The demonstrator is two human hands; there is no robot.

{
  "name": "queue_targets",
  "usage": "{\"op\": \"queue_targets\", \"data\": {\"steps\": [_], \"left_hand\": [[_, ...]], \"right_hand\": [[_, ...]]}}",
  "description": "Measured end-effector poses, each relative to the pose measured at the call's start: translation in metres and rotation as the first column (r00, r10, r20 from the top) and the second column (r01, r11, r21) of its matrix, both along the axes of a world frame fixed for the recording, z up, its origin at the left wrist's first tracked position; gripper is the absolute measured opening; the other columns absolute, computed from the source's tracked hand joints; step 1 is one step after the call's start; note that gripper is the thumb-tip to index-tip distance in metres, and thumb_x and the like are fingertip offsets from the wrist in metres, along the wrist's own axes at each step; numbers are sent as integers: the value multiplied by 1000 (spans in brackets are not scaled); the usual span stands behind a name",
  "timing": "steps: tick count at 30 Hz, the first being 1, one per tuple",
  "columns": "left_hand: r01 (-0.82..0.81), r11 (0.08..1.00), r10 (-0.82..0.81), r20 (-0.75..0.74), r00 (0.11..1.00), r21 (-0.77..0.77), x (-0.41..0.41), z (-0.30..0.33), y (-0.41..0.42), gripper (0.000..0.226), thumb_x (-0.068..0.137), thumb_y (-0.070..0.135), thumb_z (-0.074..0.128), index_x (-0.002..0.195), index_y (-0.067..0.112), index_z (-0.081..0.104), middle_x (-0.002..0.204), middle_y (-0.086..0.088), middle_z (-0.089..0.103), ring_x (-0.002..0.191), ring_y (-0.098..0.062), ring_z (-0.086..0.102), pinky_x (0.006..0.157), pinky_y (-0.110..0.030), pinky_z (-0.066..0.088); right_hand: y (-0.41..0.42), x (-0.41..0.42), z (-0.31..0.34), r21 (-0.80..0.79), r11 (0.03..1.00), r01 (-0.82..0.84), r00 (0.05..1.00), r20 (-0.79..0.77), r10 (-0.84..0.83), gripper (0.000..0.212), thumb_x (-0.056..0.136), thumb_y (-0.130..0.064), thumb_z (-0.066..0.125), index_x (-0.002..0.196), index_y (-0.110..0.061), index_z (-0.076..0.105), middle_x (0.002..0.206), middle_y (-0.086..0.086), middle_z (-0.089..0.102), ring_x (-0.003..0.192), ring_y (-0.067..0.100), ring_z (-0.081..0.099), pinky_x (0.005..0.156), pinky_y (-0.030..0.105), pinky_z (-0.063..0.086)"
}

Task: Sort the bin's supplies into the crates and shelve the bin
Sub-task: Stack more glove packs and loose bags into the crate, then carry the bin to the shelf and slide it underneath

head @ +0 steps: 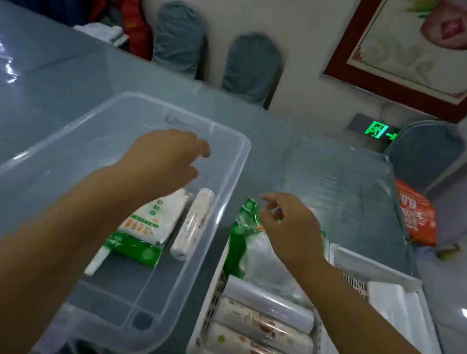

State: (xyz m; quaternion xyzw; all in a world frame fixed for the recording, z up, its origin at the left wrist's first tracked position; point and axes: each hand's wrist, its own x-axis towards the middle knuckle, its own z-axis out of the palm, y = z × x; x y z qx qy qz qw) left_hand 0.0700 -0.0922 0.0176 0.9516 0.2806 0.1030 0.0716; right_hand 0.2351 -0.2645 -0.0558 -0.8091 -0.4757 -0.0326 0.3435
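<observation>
A clear plastic bin (229,157) stands on the table at centre-left. Inside it lie a white-and-green pack (148,230), a white roll (191,225) and a thin white stick-like item (97,260). My left hand (167,155) hovers over the bin with loosely curled fingers, holding nothing. To the right, a white slotted crate (208,322) holds three rolls (264,329) and a green-and-clear plastic bag pack (245,241). My right hand (289,227) is over that pack, fingertips at its top edge; a real pinch is not clear.
A second white crate (373,264) with white items sits at the far right. An orange bag (415,215) lies past the table's right edge. Covered chairs (251,67) line the far side. The grey table (41,74) is under glossy plastic.
</observation>
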Motion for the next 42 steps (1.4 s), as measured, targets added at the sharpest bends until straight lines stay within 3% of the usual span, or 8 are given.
{"op": "queue_targets", "data": {"steps": [6,12,16,23,28,33,37,42], "left_hand": [[35,999,-36,-67,997,-19,-69,-20,61,37,85,26,56,122,27,53,123,1,58,112,-23,53,90,-37,45],[-25,999,25,1,1000,49,-142,-42,126,38,84,26,57,122,20,55,122,-7,57,114,-30,49,88,-40,43],[-99,994,101,-38,994,43,-168,-56,135,39,81,22,60,113,2,51,121,-19,52,111,-38,44,85,-44,41],[-211,945,225,29,974,-249,-184,-60,132,23,82,0,50,104,-5,45,110,-28,55,101,-44,54,78,-44,43],[-141,947,194,165,967,-288,-196,-40,123,12,78,-6,45,86,2,42,98,-27,58,78,-37,50,66,-36,33],[-104,956,186,297,937,-273,-193,0,102,39,81,-1,47,119,3,41,111,-26,58,99,-46,53,74,-40,38],[-46,971,135,380,915,-234,-182,35,61,36,83,4,48,119,8,43,115,-22,58,99,-44,55,82,-45,46],[91,981,-6,450,893,-169,-159,66,-25,36,85,8,46,121,10,45,116,-20,59,100,-43,53,79,-43,42]], "right_hand": [[45,-68,-12,-26,993,117,986,-117,-120,15,88,-33,57,98,-26,65,73,-15,58,64,7,53,56,19,37],[55,-108,-15,-68,906,418,838,-356,-414,21,80,-24,65,99,-24,58,74,-6,61,66,20,61,70,41,55],[50,-143,-9,-192,870,455,824,-280,-493,21,77,-26,64,96,-27,53,70,-7,61,64,16,62,64,34,51],[47,-181,-1,-288,832,475,807,-235,-542,20,81,-16,60,100,-17,57,66,-12,51,61,3,48,52,21,32],[31,-192,4,-187,811,554,755,-298,-584,27,81,-11,60,108,-11,62,69,-12,50,66,11,49,57,22,34],[0,-197,21,-73,816,574,751,-350,-559,37,83,-12,61,119,-12,58,60,-4,49,54,9,46,51,24,37],[-41,-195,43,15,790,613,737,-370,-566,44,86,-14,60,128,-13,52,73,1,55,62,11,51,62,25,43],[-140,-194,62,105,710,696,695,-348,-629,44,85,-15,60,128,-12,53,67,-5,53,60,7,49,54,18,38]]}}
